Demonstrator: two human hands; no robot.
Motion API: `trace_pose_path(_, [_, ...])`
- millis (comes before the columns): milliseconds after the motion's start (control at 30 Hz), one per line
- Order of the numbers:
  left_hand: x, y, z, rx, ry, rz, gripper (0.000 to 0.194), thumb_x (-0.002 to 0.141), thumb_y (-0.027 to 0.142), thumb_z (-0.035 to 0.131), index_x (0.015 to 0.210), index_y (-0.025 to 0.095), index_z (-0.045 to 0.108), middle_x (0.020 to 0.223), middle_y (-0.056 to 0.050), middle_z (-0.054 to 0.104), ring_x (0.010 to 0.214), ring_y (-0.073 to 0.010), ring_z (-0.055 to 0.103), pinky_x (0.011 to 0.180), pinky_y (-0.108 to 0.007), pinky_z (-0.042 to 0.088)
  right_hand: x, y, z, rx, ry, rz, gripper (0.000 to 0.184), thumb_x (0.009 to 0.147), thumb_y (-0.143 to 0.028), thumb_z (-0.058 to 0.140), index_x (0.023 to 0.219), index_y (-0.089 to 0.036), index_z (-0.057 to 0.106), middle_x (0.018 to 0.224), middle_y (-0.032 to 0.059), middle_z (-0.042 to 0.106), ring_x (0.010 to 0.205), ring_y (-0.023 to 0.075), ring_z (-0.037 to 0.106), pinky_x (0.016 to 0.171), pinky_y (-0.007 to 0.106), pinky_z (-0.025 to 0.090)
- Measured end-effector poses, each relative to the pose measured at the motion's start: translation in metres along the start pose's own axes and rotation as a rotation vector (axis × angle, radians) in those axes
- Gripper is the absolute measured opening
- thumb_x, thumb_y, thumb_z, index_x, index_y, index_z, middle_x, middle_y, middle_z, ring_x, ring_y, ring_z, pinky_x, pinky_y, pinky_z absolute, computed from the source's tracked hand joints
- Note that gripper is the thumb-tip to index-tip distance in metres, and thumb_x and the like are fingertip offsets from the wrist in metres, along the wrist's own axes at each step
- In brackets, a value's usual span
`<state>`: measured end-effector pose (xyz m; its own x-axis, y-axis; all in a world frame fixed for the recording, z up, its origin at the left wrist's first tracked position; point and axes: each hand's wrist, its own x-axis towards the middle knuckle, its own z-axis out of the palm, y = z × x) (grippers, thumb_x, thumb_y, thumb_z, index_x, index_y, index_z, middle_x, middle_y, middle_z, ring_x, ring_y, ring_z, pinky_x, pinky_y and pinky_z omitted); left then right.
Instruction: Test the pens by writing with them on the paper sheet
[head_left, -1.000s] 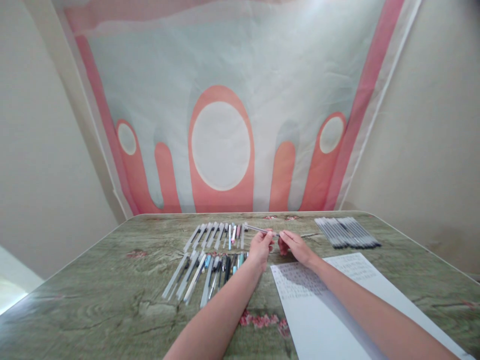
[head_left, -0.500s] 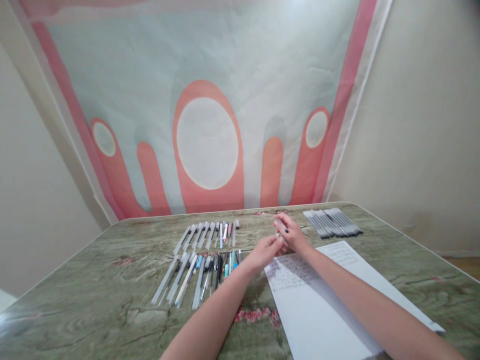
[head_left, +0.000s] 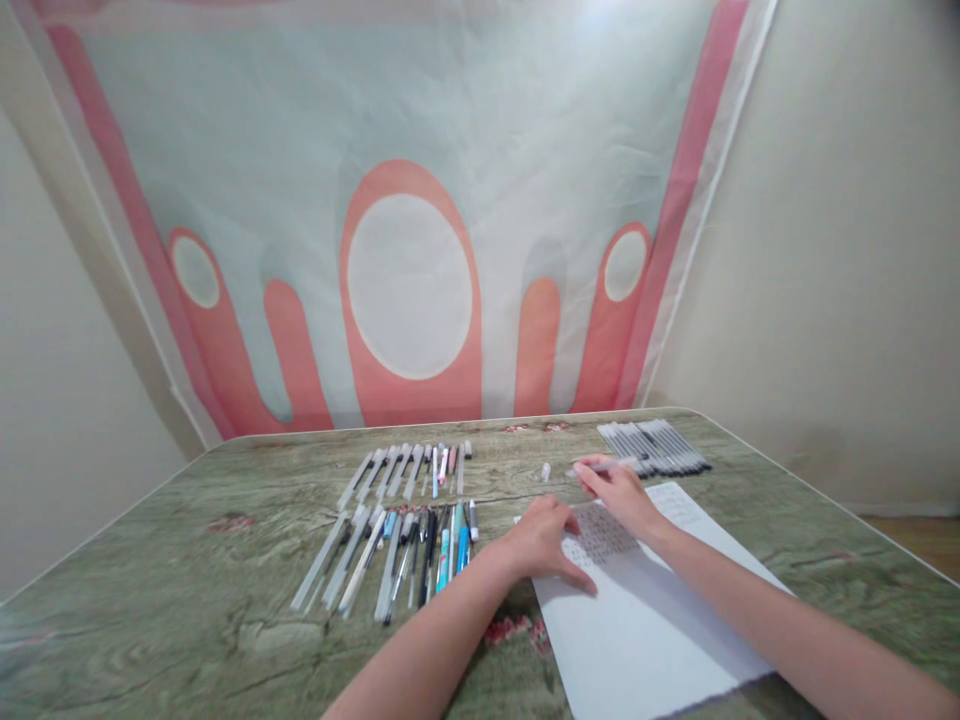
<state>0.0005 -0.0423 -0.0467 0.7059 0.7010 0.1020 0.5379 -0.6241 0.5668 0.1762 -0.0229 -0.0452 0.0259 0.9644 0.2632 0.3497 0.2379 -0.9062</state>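
My right hand (head_left: pixel 616 492) is closed around a translucent pen (head_left: pixel 611 463), held above the top of a white sheet of paper (head_left: pixel 637 640). Rows of small dark handwriting cover the upper part of the sheet. My left hand (head_left: pixel 546 540) lies on the sheet's left edge, thumb and fingers apart, holding nothing. A small pale pen cap (head_left: pixel 546 471) rests on the table just beyond my left hand. Part of the writing is hidden under both hands.
At the left, pens lie in two rows, a far row (head_left: pixel 390 474) and a nearer row (head_left: pixel 364 562) with blue and black ones. A bundle of clear pens (head_left: pixel 660 446) lies at the back right. The wood-patterned table (head_left: pixel 187 600) ends at a printed backdrop (head_left: pixel 409 285).
My hands have come apart. The left moved down flat onto the paper; the right moved right with the pen. The small cap now lies on the table, and the sheet has shifted slightly.
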Motion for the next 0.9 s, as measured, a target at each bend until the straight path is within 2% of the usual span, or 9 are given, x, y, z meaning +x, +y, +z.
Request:
trace_pose_path(133, [0.001,-0.004,0.002,-0.002,0.015,0.000,0.070,0.038,0.064,0.067,0.091,0.021,0.055,0.093,-0.005,0.048,0.090,-0.0234,0.045,0.079,-0.032,0.038,-0.047,0.015,-0.015,0.023,-0.031,0.098,0.022,0.078,-0.041,0.047,0.075,-0.019,0.050,0.054,-0.0029,0.051,0.049,0.0116,0.047,0.048,0.024,0.037])
trace_pose_path(267, [0.002,-0.005,0.003,-0.001,0.027,0.010,0.071,0.036,0.063,0.069,0.091,0.020,0.055,0.092,-0.005,0.048,0.090,-0.0233,0.045,0.079,-0.031,0.038,-0.071,0.020,-0.034,-0.028,-0.056,0.082,0.019,0.079,-0.036,0.046,0.073,-0.019,0.050,0.059,-0.0009,0.054,0.056,0.0127,0.050,0.055,0.026,0.039])
trace_pose_path(367, [0.003,-0.005,0.003,-0.005,0.023,0.002,0.071,0.035,0.062,0.070,0.091,0.020,0.055,0.092,-0.005,0.048,0.090,-0.0232,0.045,0.078,-0.031,0.038,-0.073,0.022,-0.043,-0.129,-0.040,0.097,0.020,0.079,-0.036,0.046,0.067,-0.019,0.048,0.056,-0.0024,0.051,0.053,0.0117,0.047,0.053,0.025,0.036])
trace_pose_path(500, [0.004,-0.006,0.004,0.006,0.018,0.001,0.071,0.036,0.063,0.069,0.091,0.021,0.055,0.091,-0.004,0.048,0.088,-0.0226,0.046,0.076,-0.031,0.038,-0.073,0.020,-0.044,-0.218,-0.074,0.069,0.021,0.078,-0.034,0.046,0.063,-0.019,0.046,0.054,-0.0039,0.049,0.052,0.0110,0.044,0.052,0.024,0.034])
trace_pose_path(700, [0.007,-0.006,0.005,0.021,0.025,0.021,0.071,0.036,0.065,0.067,0.090,0.020,0.055,0.090,-0.004,0.048,0.087,-0.0223,0.046,0.077,-0.031,0.038,-0.078,0.009,-0.037,-0.248,-0.129,-0.029,0.017,0.078,-0.030,0.046,0.065,-0.019,0.046,0.057,-0.0042,0.045,0.055,0.0113,0.042,0.053,0.024,0.033])
trace_pose_path(900, [0.008,-0.007,0.006,0.023,0.031,0.014,0.071,0.037,0.065,0.068,0.091,0.021,0.055,0.091,-0.005,0.048,0.088,-0.0227,0.046,0.077,-0.031,0.038,-0.077,0.009,-0.037,-0.237,-0.147,-0.066,0.016,0.078,-0.029,0.046,0.065,-0.019,0.047,0.058,-0.0039,0.045,0.055,0.0114,0.042,0.053,0.024,0.032])
